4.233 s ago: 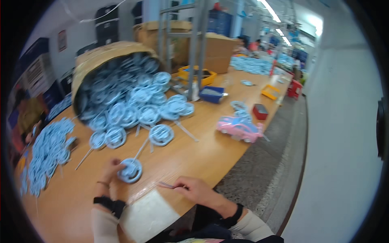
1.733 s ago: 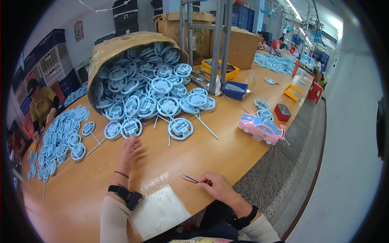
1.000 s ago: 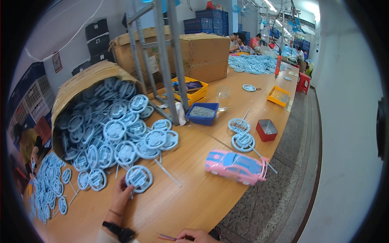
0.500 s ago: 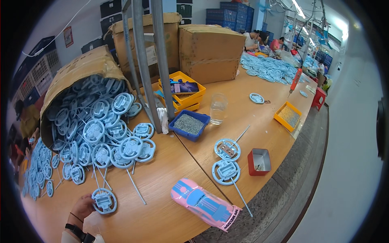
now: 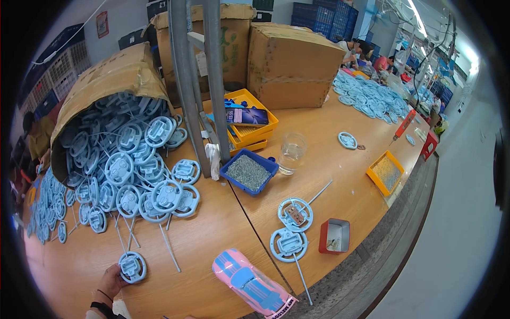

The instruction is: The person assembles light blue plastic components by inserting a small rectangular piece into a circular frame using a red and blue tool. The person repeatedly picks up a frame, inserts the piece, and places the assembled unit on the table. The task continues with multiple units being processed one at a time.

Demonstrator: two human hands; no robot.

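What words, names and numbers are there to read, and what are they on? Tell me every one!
I won't copy the words or numbers out, but here's where they are:
Pink-and-blue toy car: dark letters along its back end.
Phone: pale clock digits on the screen.
Tall brown box: green printing, partly hidden.
White label on that box: too blurred.
Wall sign: too small.
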